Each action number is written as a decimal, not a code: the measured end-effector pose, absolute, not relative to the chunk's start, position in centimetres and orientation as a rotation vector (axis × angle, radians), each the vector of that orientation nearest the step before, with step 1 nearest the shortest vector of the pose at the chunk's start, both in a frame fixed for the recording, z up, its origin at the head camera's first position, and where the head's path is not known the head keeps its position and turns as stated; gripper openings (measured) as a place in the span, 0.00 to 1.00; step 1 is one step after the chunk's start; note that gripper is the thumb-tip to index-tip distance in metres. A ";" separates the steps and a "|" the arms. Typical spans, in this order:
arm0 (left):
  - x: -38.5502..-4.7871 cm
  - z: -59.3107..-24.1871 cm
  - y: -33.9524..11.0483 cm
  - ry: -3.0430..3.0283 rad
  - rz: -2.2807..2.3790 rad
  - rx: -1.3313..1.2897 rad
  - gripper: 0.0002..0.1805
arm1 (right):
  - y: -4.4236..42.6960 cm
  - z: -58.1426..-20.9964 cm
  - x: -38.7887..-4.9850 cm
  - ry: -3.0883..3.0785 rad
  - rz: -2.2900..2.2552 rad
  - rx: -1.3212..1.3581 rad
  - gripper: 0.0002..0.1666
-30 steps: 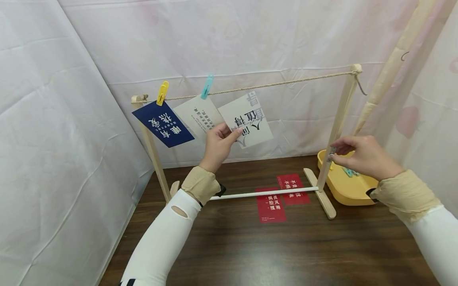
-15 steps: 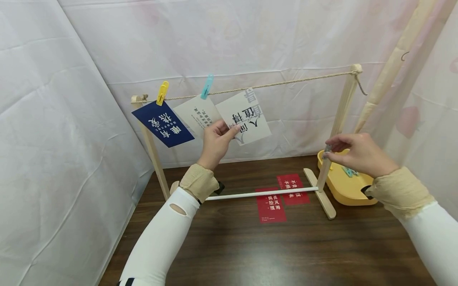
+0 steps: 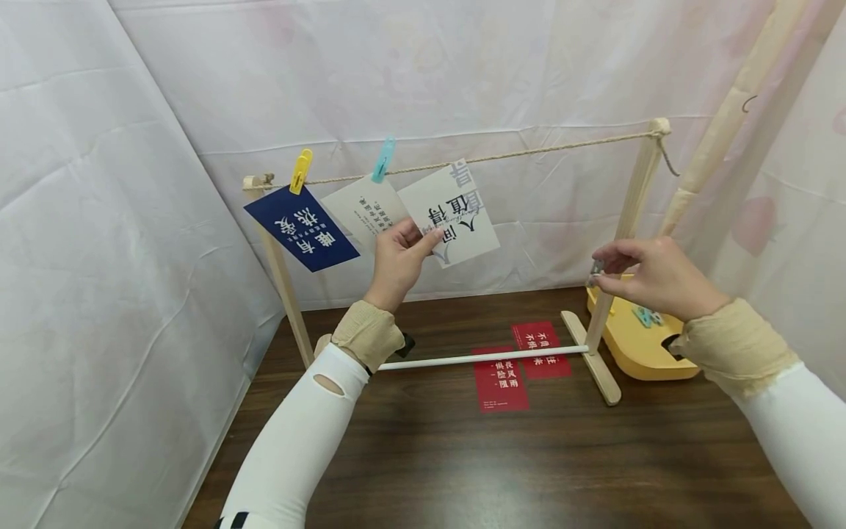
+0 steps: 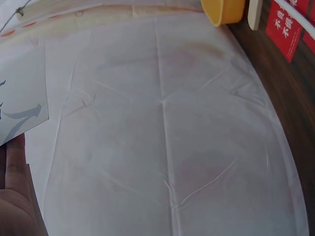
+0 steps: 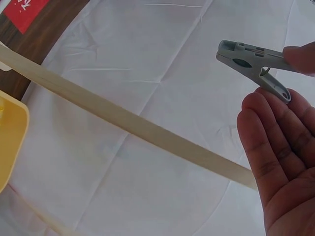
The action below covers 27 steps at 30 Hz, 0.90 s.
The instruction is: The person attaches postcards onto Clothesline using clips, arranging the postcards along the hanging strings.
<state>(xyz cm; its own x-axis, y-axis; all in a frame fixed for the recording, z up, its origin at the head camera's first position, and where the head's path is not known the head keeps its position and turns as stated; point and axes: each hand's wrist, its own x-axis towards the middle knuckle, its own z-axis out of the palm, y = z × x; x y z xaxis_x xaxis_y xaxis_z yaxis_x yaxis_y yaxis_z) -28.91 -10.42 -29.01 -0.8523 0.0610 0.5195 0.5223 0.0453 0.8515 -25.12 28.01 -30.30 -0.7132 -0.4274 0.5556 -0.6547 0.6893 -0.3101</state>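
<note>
My left hand (image 3: pixel 399 264) pinches a white card (image 3: pixel 456 217) with black and grey lettering by its lower left side, thumb in front. The card's top edge overlaps the rope (image 3: pixel 535 152). Over by the right post, my right hand (image 3: pixel 661 275) pinches a grey clothespin (image 5: pixel 256 61) between thumb and fingers; the right wrist view shows its handles between them. Left of the held card, a cream card (image 3: pixel 360 213) hangs from the rope by a light blue clothespin (image 3: pixel 383 160), partly behind my left fingers. Farther left hangs a dark blue card (image 3: pixel 300 228) under a yellow clothespin (image 3: pixel 300 172).
A wooden frame's right post (image 3: pixel 636 191) and white lower bar (image 3: pixel 489 358) stand on the dark table (image 3: pixel 463 470). Red cards (image 3: pixel 501 386) lie beneath the bar. A yellow tray (image 3: pixel 634 345) with several clothespins (image 3: pixel 646 317) sits behind my right forearm. White cloth surrounds the table.
My left hand has raised the white card slightly and shifted it left, bringing its top edge up to the rope. My right hand has moved left and a little up with the grey clothespin.
</note>
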 end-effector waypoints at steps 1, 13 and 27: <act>-28.9 -29.0 -10.4 -1.988 -1.869 -0.584 0.13 | 27.9 -30.2 -25.1 -2.455 0.690 0.842 0.17; -28.9 -28.9 -10.3 -1.992 -1.884 -0.562 0.13 | 26.6 -27.4 -24.7 -2.412 0.711 0.855 0.16; -29.0 -28.8 -10.2 -2.019 -1.884 -0.530 0.14 | 25.5 -25.7 -25.2 -2.289 0.691 0.920 0.20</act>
